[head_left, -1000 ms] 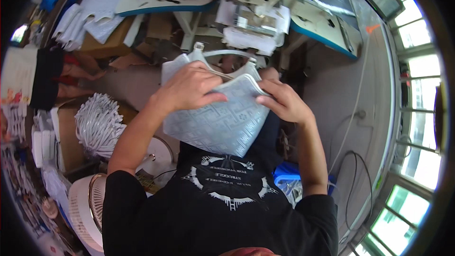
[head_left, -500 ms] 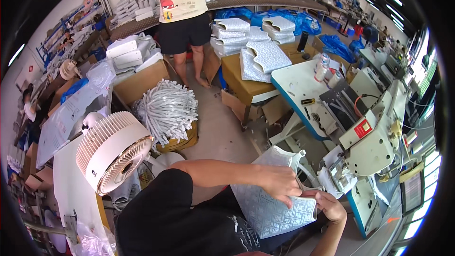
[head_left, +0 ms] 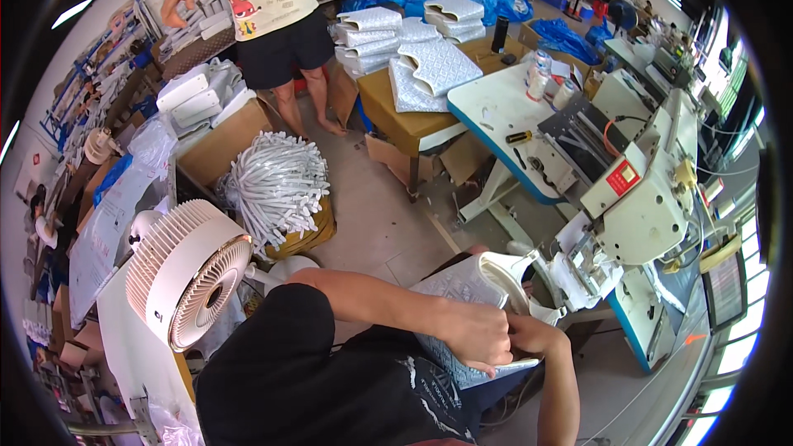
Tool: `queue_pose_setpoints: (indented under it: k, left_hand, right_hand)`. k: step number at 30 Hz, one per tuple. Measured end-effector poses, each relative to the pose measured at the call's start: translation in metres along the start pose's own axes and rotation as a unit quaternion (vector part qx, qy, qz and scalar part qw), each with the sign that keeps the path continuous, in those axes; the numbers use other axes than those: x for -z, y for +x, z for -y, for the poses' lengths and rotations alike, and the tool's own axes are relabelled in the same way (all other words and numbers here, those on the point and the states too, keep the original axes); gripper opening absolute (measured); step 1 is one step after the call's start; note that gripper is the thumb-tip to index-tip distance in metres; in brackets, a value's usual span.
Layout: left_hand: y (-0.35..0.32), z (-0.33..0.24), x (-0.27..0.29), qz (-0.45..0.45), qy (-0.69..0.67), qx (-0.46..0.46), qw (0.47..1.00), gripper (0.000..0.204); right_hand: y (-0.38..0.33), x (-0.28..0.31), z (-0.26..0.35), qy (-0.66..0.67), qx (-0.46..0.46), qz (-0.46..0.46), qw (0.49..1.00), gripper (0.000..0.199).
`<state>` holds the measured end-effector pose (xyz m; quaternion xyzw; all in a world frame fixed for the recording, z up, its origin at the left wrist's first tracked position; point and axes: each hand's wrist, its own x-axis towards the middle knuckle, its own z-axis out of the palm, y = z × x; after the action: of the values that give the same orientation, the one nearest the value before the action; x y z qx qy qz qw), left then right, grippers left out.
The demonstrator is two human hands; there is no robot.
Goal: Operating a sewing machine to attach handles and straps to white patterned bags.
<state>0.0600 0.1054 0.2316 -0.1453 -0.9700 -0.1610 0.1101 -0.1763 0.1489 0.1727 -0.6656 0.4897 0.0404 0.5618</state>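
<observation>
Across my lap lies a white, silver-patterned fabric piece, shaped like a flat bag with an open, thick-rimmed end toward the right. My left hand is closed on its rim, knuckles up. Right beside it, my right hand grips the same edge with bent fingers, partly hidden behind the fabric. The two hands touch or nearly touch. Just beyond the open end stands an industrial sewing machine, its white working arm close to the fabric.
A beige fan stands left of me, beside a large bundle of white tube-like strips. Similar patterned pieces are stacked on a brown-covered table. A screwdriver lies on the blue-edged table. Another person stands ahead.
Both hands have drawn closer together on the rim, and the fabric has turned, its open end now facing up and right. My view has shifted; the other person's hand has lowered and opened.
</observation>
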Motion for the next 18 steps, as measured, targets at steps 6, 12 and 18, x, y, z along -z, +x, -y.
queue_pose_setpoints:
  k: [6,12,18]
  left_hand:
    - [0.003,0.013,0.005,-0.095,0.032,-0.031,0.994,0.033]
    - [-0.005,0.031,0.015,-0.009,0.033,0.096,0.995,0.032]
    - [0.015,0.033,0.003,0.048,-0.020,0.060,0.997,0.029]
  right_hand:
    - [0.023,-0.016,-0.036,0.194,0.118,-0.019,0.974,0.058]
    - [-0.011,-0.015,0.001,0.326,0.353,-0.428,0.766,0.031]
    - [-0.071,-0.120,0.011,0.248,0.228,-0.659,0.673,0.031]
